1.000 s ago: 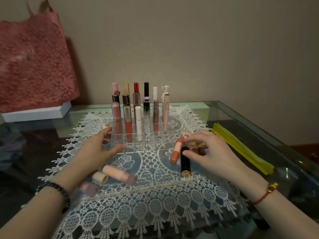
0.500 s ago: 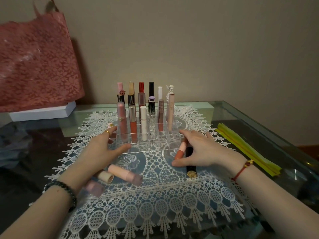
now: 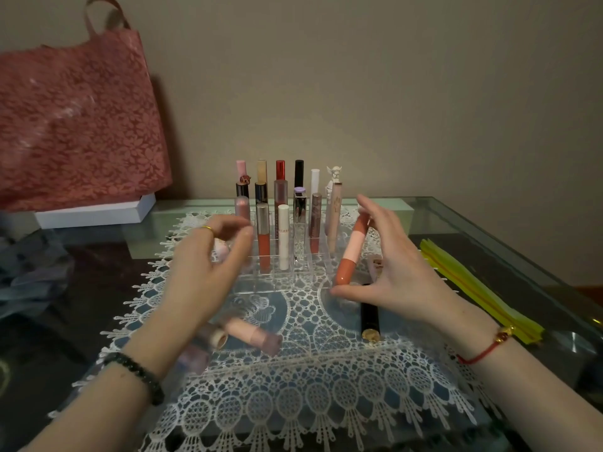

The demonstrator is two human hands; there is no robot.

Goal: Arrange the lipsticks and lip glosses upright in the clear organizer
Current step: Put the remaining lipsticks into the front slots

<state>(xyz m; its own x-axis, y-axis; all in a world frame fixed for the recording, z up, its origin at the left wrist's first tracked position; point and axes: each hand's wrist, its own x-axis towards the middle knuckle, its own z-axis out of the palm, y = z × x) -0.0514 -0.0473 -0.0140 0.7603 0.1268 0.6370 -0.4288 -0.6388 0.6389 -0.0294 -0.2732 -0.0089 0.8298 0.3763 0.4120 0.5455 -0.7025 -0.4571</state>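
The clear organizer point(image 3: 277, 283) stands mid-table on a lace mat, with several lipsticks and glosses point(image 3: 283, 236) upright in its back rows. My right hand point(image 3: 394, 272) grips an orange-and-pink lip gloss point(image 3: 350, 252), tilted almost upright just right of the organizer's front corner. My left hand point(image 3: 208, 265) hovers at the organizer's left front, fingers curled apart, holding nothing. On the mat lie a black lipstick with a gold end point(image 3: 370, 318), a pink tube point(image 3: 253, 336), a beige-capped tube point(image 3: 218, 338) and a blurred pink one point(image 3: 192, 357).
The white lace mat point(image 3: 293, 402) covers a glass table. A red lace bag point(image 3: 75, 125) stands on a white box point(image 3: 98, 212) at the back left. Yellow strips point(image 3: 473, 285) lie along the right edge. A small pale tube point(image 3: 377, 265) rests behind my right hand.
My right hand picked the orange-and-pink gloss off the mat and raised it toward upright. My left hand lifted from the mat beside the organizer.
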